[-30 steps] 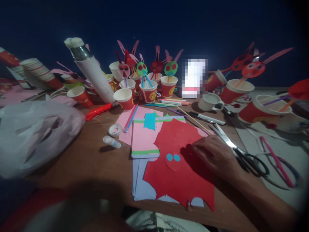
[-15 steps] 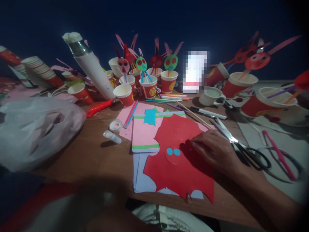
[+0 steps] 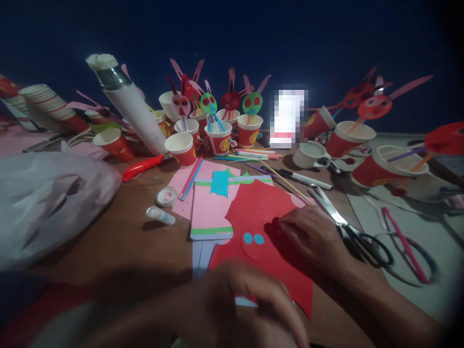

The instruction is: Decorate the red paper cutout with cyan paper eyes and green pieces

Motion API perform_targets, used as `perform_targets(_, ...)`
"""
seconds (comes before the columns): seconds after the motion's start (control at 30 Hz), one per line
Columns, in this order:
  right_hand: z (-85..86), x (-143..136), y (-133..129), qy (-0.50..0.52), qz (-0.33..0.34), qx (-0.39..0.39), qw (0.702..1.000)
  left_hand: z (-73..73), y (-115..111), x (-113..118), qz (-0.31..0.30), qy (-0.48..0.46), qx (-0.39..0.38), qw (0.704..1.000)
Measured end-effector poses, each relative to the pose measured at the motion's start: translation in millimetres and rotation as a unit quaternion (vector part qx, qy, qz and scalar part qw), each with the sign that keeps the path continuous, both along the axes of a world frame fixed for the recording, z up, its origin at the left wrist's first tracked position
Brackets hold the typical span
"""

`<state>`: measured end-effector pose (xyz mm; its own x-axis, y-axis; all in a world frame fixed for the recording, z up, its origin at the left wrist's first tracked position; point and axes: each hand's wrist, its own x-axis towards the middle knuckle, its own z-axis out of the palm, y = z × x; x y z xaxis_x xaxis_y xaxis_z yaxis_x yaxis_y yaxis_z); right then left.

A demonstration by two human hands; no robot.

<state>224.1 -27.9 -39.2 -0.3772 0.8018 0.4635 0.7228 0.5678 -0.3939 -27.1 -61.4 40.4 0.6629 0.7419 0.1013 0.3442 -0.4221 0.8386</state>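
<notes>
Two hands at one red paper sheet (image 3: 257,203), with a red disc (image 3: 253,251) bearing two blue dots (image 3: 248,238) lying near its middle. Right hand (image 3: 311,231) loosely curled, on or just over the sheet's right side, scissors (image 3: 334,211) just beside; impossible to tell if pinching anything. Left hand (image 3: 250,302) blurred, fingers bent, in front of the sheet's near part; cannot tell how far open or whether gripping. Disc probably very light, thin, bendy, easy to slide or crease; best taken by the rim, clear of the dots. Sheet likely floppy, apt to tear at its scalloped points; better pinned flat by a broad part. Disc round, no long axis, dots toward the far side. Sheet's long axis running away from the body.
</notes>
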Motion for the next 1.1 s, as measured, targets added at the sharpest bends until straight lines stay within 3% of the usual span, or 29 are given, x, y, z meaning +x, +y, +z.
perform_targets(0.07, 1.5, -1.4, 0.4, -0.001, -0.004, -0.015, 1.0, -2.7, 29.6, -4.7, 0.024, -0.023, -0.035, 0.999)
perform_targets(0.13, 5.2, -2.9, 1.1, -0.006, 0.0, -0.039, 0.999, -6.5, 54.8, -10.4, 0.141, -0.112, -0.146, 0.973)
perform_targets(0.17, 7.7, -3.7, 1.4, -0.008, 0.004, -0.053, 0.999, -8.4, 64.4, -12.9, 0.183, -0.158, -0.167, 0.956)
perform_targets(0.3, 17.4, -10.0, -0.2, -0.018, 0.046, -0.102, 0.994, -14.6, 80.7, -15.9, 0.263, -0.27, -0.193, 0.906)
perform_targets(0.53, 19.0, -37.5, -11.7, -0.068, 0.122, -0.125, 0.982, -25.4, 74.6, -4.8, 0.242, -0.171, -0.168, 0.94)
perform_targets(0.8, 9.4, -49.4, -13.6, -0.054, 0.067, -0.113, 0.99, -43.6, 73.9, -7.2, 0.237, -0.123, -0.177, 0.947)
perform_targets(1.1, 6.1, -52.6, -13.9, -0.045, 0.065, -0.088, 0.993, -49.2, 71.6, -6.7, 0.215, -0.082, -0.185, 0.955)
